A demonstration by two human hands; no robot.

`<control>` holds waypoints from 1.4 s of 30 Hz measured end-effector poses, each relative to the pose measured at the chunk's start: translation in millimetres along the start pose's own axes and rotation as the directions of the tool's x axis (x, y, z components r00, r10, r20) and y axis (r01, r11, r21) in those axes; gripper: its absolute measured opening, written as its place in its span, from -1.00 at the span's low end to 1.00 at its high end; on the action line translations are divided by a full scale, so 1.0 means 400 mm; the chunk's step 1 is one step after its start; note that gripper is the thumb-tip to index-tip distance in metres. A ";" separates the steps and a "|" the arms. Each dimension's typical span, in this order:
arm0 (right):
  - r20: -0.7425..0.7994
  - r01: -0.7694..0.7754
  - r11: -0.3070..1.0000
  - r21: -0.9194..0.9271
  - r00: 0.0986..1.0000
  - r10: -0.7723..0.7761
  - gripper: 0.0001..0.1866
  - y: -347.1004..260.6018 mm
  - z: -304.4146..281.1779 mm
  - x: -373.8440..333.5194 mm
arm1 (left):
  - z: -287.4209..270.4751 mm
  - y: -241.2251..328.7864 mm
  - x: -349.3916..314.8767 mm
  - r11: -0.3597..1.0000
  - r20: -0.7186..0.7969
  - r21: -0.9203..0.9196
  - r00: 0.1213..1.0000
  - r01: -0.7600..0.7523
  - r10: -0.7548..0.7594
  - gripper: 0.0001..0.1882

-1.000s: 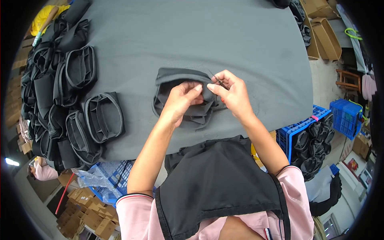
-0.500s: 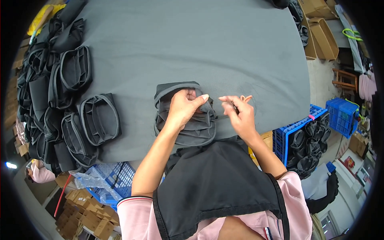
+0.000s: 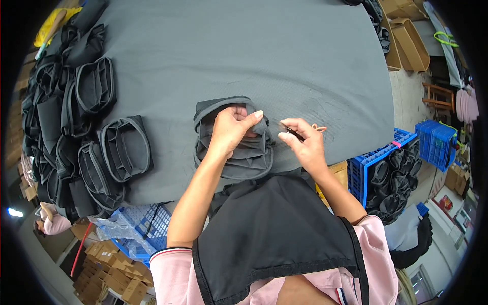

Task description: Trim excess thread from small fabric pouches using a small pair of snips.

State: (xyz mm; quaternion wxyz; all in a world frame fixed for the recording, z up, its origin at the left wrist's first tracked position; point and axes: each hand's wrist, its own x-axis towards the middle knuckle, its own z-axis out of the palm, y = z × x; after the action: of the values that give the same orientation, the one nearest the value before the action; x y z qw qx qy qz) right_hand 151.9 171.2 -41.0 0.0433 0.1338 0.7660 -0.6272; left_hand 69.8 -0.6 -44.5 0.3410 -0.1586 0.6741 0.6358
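Observation:
A black fabric pouch (image 3: 239, 165) with a piped rim and inner dividers lies unzipped at the table's near edge. My left hand (image 3: 231, 127) reaches into it, fingers inside the upper opening and thumb outside, gripping the fabric at its right side. Just right of the pouch, my right hand (image 3: 307, 145) is closed on a small dark pointed tool (image 3: 295, 134), its tip toward the pouch. A tan loop (image 3: 318, 128) shows by the right-hand fingers; my hand covers most of the tool, so its exact kind is unclear.
Similar black pouches (image 3: 125, 150) are piled along the left of the grey-covered table (image 3: 244, 51). Blue crates (image 3: 357, 185) with more pouches stand off the right edge. Another blue crate (image 3: 152, 223) sits below left. Cartons (image 3: 409, 46) stand far right; loose threads lie beside my right hand.
My right hand has turned slightly, bringing the dark tool into clearer view. The pouch and my left hand have shifted a little farther from me.

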 end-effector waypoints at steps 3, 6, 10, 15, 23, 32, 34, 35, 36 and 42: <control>0.045 -0.202 0.951 0.235 0.979 0.197 -0.81 -0.025 0.017 -0.003 | -0.007 0.001 -0.002 0.989 -0.032 0.147 0.999 0.025 -0.020 -0.61; 0.042 -0.260 0.937 0.235 0.965 0.257 -0.83 -0.014 0.034 0.005 | 0.009 0.078 -0.050 0.777 0.039 0.629 0.999 -0.024 -0.001 -0.40; -0.015 -0.291 0.946 0.139 0.955 0.296 -0.87 0.025 0.054 0.034 | 0.027 0.021 -0.117 0.158 0.326 0.892 0.844 -0.424 0.427 -0.30; 0.011 -0.338 0.919 0.203 0.939 0.343 -0.88 0.009 0.066 0.043 | 0.049 0.012 -0.085 0.241 0.181 0.931 0.919 -0.275 0.349 -0.74; -0.003 -0.324 0.904 0.279 0.941 0.338 -0.85 0.086 0.097 0.042 | 0.019 0.011 0.004 0.367 0.253 0.851 0.907 -0.374 0.337 -0.82; 0.092 -0.452 0.781 0.432 0.883 0.460 -0.81 0.076 0.080 0.057 | 0.008 0.046 0.016 0.520 0.233 0.822 0.970 -0.233 0.066 -0.70; 0.101 -0.469 0.777 0.420 0.875 0.473 -0.82 0.078 0.077 0.055 | 0.013 0.019 0.019 0.482 0.172 0.845 0.971 -0.233 0.168 -0.73; 0.125 -0.497 0.786 0.369 0.864 0.488 -0.81 0.074 0.071 0.056 | 0.017 0.015 0.021 0.416 0.200 0.868 0.957 -0.272 0.209 -0.75; 0.147 -0.523 0.792 0.315 0.851 0.504 -0.80 0.070 0.065 0.056 | 0.018 0.013 0.024 0.422 0.201 0.865 0.958 -0.271 0.204 -0.75; 0.021 -0.124 0.992 -0.034 0.992 0.125 -0.79 0.086 0.022 0.023 | 0.022 0.014 0.043 0.496 0.219 0.815 0.951 -0.301 0.217 -0.75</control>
State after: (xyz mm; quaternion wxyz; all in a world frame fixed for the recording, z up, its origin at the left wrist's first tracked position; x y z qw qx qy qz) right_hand 151.2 170.0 -77.8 0.0935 0.1733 0.7658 -0.6122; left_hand 55.8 12.4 -51.2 0.3048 0.1555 0.8957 0.2840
